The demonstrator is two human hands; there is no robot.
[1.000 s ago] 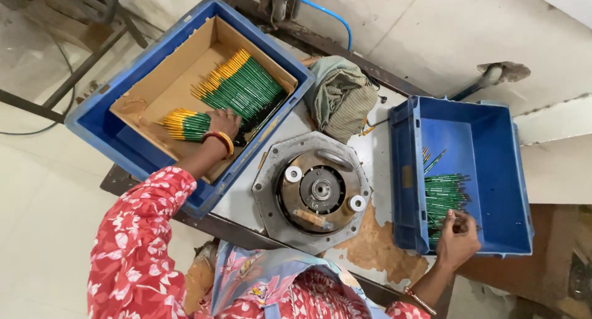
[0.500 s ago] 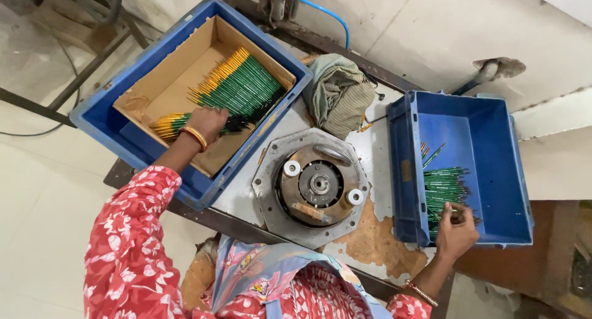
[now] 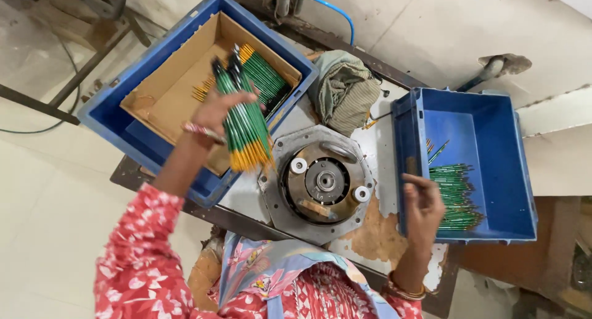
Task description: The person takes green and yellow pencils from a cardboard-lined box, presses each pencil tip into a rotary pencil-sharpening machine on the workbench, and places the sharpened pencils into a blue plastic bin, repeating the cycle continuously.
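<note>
- My left hand (image 3: 217, 111) is raised at 10 o'clock from the round machine, fingers clamped around a thick bundle of green pencils (image 3: 245, 118); yellow ends point down toward me, dark tips point away.
- The bundle hangs over the near right corner of the left blue crate (image 3: 110, 112), just beside the machine's rim.
- That crate is lined with a brown cardboard tray (image 3: 176, 78), a plain rectangular box with no label I can see. More green pencils (image 3: 266, 78) lie at its far right corner, and a few yellow-ended ones (image 3: 203, 91) lie loose near the middle.
- The round metal fixture (image 3: 320, 183) sits at table centre: grey disc, two white rollers, a hub in the middle.
- My right hand (image 3: 422, 208) hovers at 3 o'clock of the fixture, over the near left wall of the right blue bin (image 3: 493, 134). Fingers are loosely curled; I cannot tell whether they grip anything.
- Inside that bin, a stack of green pencils (image 3: 456, 196) lies at the near side, with a couple of strays above it.
- A crumpled grey-green cloth (image 3: 345, 88) lies at 12 o'clock of the fixture, between the two blue containers.
- The table (image 3: 376, 233) top shows worn paint and a brown rusty patch at 5 o'clock of the fixture.
</note>
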